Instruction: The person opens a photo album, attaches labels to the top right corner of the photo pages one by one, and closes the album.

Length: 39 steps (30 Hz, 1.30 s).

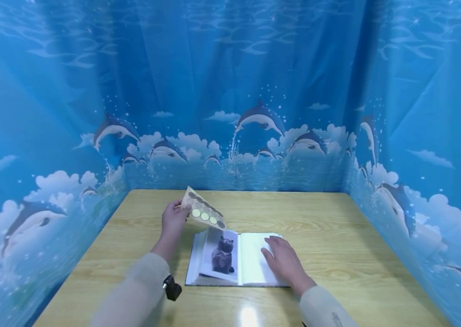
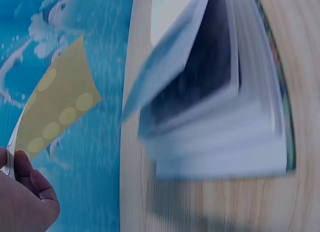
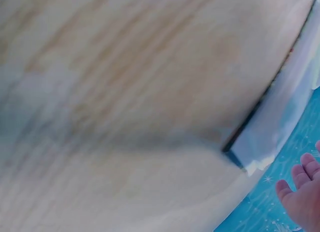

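Note:
An album lies spread on the table, with a photo of a grey cat on its left page and a white right page. My left hand pinches a sheet of round stickers by its left edge, above the album's top left. In the left wrist view the yellowish back of the sticker sheet faces the camera, and an album page stands lifted. Over the right page is my right hand, fingers extended; whether it touches the paper I cannot tell. In the right wrist view its fingers look loosely bent.
The wooden table extends around the album on all sides. Blue curtains printed with dolphins and clouds enclose the back and both sides. A black device sits at the left wrist.

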Available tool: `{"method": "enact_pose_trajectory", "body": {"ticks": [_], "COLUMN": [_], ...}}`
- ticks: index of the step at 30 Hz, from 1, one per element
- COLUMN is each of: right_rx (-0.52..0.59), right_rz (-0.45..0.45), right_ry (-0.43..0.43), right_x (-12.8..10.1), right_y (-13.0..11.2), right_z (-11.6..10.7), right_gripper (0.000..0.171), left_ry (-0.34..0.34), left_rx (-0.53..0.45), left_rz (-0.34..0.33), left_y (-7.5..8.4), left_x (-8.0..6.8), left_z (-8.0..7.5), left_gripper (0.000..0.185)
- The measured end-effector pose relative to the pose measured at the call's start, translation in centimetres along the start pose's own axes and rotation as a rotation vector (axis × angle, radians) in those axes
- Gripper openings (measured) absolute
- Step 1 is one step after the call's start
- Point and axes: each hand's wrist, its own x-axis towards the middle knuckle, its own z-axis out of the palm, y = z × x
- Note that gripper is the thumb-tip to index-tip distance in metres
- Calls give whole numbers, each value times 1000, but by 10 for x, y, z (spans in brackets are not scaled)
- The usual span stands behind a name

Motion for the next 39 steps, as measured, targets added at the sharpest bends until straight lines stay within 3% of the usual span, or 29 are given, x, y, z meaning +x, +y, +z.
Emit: {"method": "enact_pose_trajectory", "body": {"ticks": [9,15,21,31,39], "right_rx": [118,249,363,389,429], "right_rz": [49,99,221,267,351], "right_ry": [10,12,-2,-8,-3], "right_x": [13,18,21,21,23], "right_y": [-15,-21,-25,-27,-28], "right_z": [-6,-8,-12,-7,-8], "right_gripper": [36,35,39,28,34], "left_ry": [-64,-98,-141,-172,-169], "left_rx": [-98,-123,-96,-126,-128], "left_rz": [-32,-57,-83,-83,-106], "left_y": [-3,-5,-12,-19,-20], "left_x": [-22,-36,-41,-44,-43], "left_z": [43,60,65,68,68], "left_gripper": [34,32,35,35,34]}}
